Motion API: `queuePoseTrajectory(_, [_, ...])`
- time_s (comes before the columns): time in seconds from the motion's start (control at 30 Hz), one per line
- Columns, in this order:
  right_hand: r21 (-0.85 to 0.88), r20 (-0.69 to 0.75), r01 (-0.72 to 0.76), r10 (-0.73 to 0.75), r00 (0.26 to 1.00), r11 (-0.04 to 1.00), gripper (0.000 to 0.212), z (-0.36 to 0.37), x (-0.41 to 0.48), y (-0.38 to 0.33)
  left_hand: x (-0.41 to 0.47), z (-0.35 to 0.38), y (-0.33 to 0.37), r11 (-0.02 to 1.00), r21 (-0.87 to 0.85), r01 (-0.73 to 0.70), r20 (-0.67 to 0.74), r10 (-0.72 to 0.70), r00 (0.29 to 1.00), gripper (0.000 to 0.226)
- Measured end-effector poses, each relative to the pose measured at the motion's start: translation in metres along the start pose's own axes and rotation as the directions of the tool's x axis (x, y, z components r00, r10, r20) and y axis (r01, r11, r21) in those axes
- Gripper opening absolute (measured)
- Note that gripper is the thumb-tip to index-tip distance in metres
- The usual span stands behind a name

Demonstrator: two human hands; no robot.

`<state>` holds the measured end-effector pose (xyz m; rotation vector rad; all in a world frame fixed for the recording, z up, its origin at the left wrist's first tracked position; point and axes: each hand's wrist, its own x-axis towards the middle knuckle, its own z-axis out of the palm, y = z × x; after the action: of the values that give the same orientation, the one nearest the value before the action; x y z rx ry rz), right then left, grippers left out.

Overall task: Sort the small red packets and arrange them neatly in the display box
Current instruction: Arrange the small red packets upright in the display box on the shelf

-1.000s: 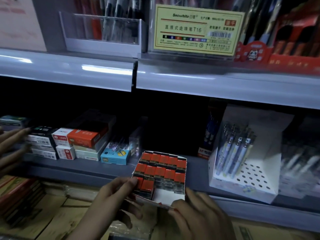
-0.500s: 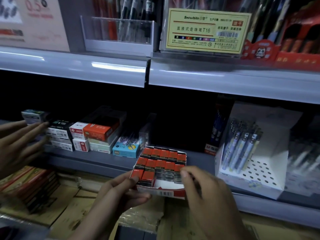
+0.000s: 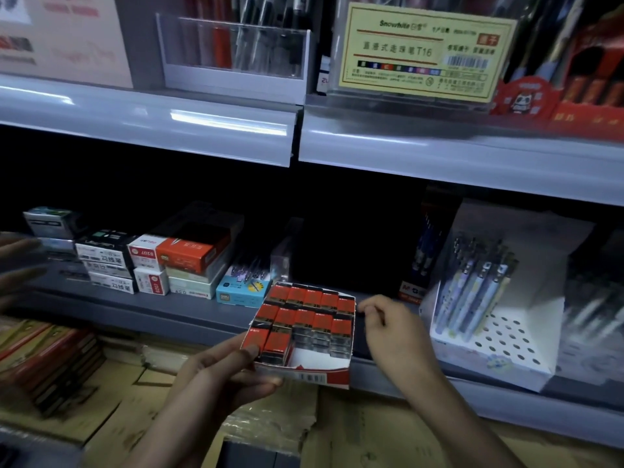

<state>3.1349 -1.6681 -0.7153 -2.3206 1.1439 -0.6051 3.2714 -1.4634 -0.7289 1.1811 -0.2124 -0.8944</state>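
A small white-and-red display box is held tilted in front of the lower shelf. Several small red packets stand in rows inside it, filling the back rows and the front left. The front right of the box shows bare white floor. My left hand grips the box from below at its front left corner, thumb on the front-left packet. My right hand hovers beside the box's back right corner with fingers curled; nothing shows between them.
The grey shelf carries stacked stationery boxes, a blue box and a white pen display. Cardboard cartons and stacked books lie below. Another person's hand reaches in at the left edge.
My right hand has left the box's front edge and moved up to its back right corner. The box has been lifted slightly and tilted toward me in my left hand.
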Motion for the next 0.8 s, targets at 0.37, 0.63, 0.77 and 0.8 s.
queuePoseTrajectory(0.37, [0.241,0.186,-0.054,0.008,0.982,0.969,0.018,-0.024,-0.024,-0.017,0.010,0.014,-0.004,0.998,-0.010,0.056,0.104,-0.055,0.993,0.026])
queuePoseTrajectory(0.63, [0.419,0.151,-0.166,0.112,0.982,0.893,0.044,-0.035,-0.025,0.000,0.014,0.038,-0.005,0.999,0.030,0.026,0.106,-0.029,0.994,0.025])
queuePoseTrajectory(0.77, [0.481,0.093,-0.167,0.139,0.986,0.860,0.042,-0.037,-0.026,0.004,0.016,0.051,-0.001,0.997,0.080,0.001,0.099,-0.009,0.995,0.024])
queuePoseTrajectory(0.8, [0.501,0.084,-0.163,0.140,0.987,0.850,0.041,-0.037,-0.025,0.005,0.017,0.053,0.000,0.996,0.091,0.002,0.099,-0.011,0.995,0.023])
